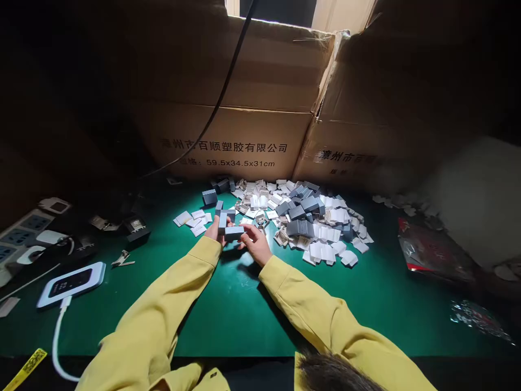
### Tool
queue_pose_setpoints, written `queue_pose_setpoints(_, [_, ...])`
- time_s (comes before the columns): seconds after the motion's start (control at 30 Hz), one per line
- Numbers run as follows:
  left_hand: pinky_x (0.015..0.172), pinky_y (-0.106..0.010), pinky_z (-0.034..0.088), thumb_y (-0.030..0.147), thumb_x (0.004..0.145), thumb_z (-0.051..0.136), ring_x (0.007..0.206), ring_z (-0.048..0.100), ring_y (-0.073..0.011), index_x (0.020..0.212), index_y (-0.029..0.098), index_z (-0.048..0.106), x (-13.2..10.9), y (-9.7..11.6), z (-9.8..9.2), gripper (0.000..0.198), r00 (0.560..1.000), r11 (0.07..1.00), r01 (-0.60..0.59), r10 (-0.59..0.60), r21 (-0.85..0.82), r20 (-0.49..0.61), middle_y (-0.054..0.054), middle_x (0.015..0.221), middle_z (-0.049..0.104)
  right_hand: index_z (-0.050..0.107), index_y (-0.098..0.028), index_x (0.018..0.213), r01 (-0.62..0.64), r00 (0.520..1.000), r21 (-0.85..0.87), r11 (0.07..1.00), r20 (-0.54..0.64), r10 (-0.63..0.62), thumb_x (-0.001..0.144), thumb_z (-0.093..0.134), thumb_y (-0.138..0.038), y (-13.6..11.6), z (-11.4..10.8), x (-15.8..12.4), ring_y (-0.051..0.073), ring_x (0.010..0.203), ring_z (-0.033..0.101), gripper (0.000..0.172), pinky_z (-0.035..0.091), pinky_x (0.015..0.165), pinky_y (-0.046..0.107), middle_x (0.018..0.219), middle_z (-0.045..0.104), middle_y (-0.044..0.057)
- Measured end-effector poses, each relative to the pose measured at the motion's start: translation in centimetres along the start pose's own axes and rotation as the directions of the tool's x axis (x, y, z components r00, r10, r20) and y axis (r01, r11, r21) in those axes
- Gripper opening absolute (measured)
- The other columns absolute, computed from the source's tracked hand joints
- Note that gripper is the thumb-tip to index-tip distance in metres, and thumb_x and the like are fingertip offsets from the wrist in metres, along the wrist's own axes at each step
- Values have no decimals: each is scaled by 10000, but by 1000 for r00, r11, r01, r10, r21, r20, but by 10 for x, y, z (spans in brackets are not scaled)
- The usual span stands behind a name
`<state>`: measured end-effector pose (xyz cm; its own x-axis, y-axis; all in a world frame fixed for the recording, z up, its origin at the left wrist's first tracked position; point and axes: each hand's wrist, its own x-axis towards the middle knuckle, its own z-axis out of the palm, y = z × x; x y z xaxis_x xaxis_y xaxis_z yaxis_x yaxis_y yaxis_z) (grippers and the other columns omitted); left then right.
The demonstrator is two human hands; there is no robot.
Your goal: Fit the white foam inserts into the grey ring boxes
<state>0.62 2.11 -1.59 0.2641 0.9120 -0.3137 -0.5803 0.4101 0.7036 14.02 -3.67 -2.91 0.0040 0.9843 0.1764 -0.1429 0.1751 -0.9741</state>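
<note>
While both yellow sleeves are reaching out over the green counter (228, 315), the left hand (215, 231) and the right hand (254, 241) are closing in from either side on a small grey block (234, 232), each pinching one end of it with the fingertips. The block is lying level just above the counter, its long axis running left to right and its broad face turning toward the camera. It is looking plain and matte, a boxy slate-grey piece with squared corners. A second grey piece (222, 221) is standing upright at the left hand's fingers; whether that hand is gripping it too is hard to tell.

Just beyond the hands, to the right, a pile of white and grey pieces (313, 217) is spreading across the far part of the counter, with a few white slips (191, 220) lying to the left. Two cardboard boxes (252, 125) are walling off the far edge. Bare green surface is lying open near the person, between the sleeves and on both sides. At the left a white device (71, 281) with its cable and a power strip (24, 228) are crowding the edge, and a dark packet (431, 252) is sitting to the right.
</note>
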Motion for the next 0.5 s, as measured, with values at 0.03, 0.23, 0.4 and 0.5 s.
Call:
queue_pose_setpoints(0.03, [440, -202, 448, 514, 863, 428, 464, 544, -107, 752, 138, 555, 2, -1, -2, 412, 1000, 1000, -21, 21, 7, 0, -7, 532, 547, 590, -210, 1045, 15, 1000, -26, 1000, 0, -15, 736, 612, -458, -1, 0, -1, 127, 704, 588, 396, 568, 555, 262, 969, 596, 49])
queue_pose_setpoints(0.23, [565, -325, 516, 731, 630, 553, 715, 654, -235, 1049, 142, 560, 3, 1, -14, 722, 986, 976, -99, 70, 193, 151, -103, 808, 663, 638, -205, 929, 234, 968, -344, 909, -3, -250, 748, 601, -299, -11, 1, -6, 149, 794, 596, 207, 545, 616, 257, 957, 641, 52])
queue_pose_setpoints(0.4, [631, -298, 527, 502, 464, 808, 770, 647, -213, 1062, 190, 552, -5, 4, -19, 721, 980, 934, -158, 109, 322, 163, -68, 893, 661, 645, -195, 866, 298, 938, -486, 822, -12, -348, 763, 582, -283, -13, -3, -7, 131, 687, 582, 150, 532, 623, 257, 836, 647, 43])
queue_pose_setpoints(0.5, [622, -258, 519, 371, 574, 781, 730, 637, -170, 1018, 170, 577, -6, 7, -18, 529, 989, 932, -133, 102, 336, 108, -55, 860, 663, 641, -205, 912, 349, 927, -498, 794, 63, -369, 792, 552, -277, -10, -4, -7, 135, 754, 596, 165, 539, 661, 255, 904, 648, 53])
